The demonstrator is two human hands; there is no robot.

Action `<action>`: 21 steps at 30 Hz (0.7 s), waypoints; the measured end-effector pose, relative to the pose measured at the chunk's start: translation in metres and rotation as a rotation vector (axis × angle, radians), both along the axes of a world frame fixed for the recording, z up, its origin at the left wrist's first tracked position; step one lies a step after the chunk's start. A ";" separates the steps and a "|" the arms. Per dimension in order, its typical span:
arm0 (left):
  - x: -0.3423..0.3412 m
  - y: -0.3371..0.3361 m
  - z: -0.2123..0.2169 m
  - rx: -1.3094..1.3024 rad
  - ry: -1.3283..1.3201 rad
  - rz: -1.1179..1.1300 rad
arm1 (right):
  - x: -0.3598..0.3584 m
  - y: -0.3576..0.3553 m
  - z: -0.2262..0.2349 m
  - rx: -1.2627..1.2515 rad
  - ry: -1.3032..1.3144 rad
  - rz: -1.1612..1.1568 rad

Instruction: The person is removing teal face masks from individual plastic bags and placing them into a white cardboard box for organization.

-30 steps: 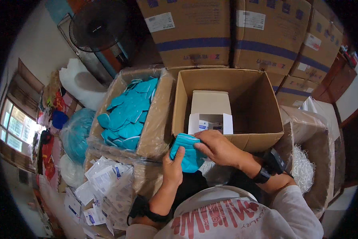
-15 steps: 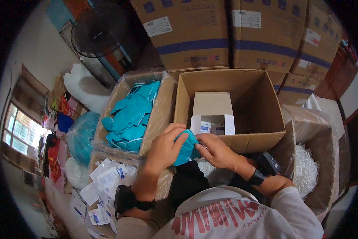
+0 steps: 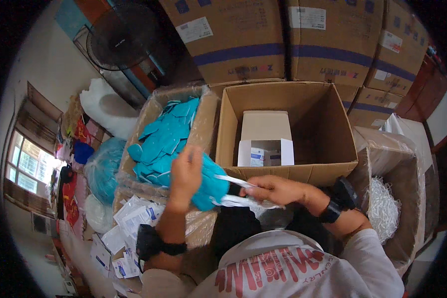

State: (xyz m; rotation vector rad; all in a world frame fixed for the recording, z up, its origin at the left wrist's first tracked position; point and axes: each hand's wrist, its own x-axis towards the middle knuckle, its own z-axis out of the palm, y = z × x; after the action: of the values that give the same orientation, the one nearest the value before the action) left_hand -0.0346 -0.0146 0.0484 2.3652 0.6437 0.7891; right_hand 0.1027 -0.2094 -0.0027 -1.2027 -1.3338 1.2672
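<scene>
In front of my lap, a teal face mask [image 3: 212, 186] is stretched between my hands. My left hand [image 3: 186, 171] grips its left side, with the fingers partly hidden. To its right, my right hand [image 3: 273, 189] pinches the white ear loops [image 3: 232, 181] and pulls them out sideways from the mask. Beyond my left hand lies a heap of teal masks [image 3: 166, 134] in a plastic-lined carton [image 3: 209, 107]. Straight ahead, a tall open carton [image 3: 342, 134] contains a small white box [image 3: 265, 126], its flaps open and printed packets [image 3: 256, 156] inside.
White printed packets [image 3: 134, 216] spread by my left forearm. At the right, a carton [image 3: 409, 184] holds a bundle of white straps [image 3: 382, 211]. Stacked sealed cartons [image 3: 332, 35] line the back. A black fan [image 3: 121, 37] stands far left, above a bulging teal bag [image 3: 105, 169].
My hands were close together on the mask. Now the right has moved away to the right, drawing out the white loops, while the left has shifted left with the mask.
</scene>
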 end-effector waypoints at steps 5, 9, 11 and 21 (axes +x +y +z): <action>-0.020 0.039 0.005 -0.073 -0.166 0.018 | 0.026 -0.016 -0.006 -0.227 0.192 -0.029; -0.034 0.043 0.009 -0.144 0.030 0.021 | 0.036 -0.017 0.011 -0.295 0.119 -0.045; -0.039 0.041 0.008 -0.120 0.120 -0.077 | 0.035 -0.013 0.017 -0.273 0.059 -0.045; -0.052 -0.059 -0.031 -0.747 0.290 -0.703 | -0.022 0.014 -0.027 0.072 -0.274 -0.041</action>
State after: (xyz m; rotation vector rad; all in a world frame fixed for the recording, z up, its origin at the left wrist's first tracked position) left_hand -0.0864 -0.0733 0.0171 1.7958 0.1256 -0.1098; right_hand 0.0811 -0.1959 -0.0297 -1.3819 -1.5289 1.0422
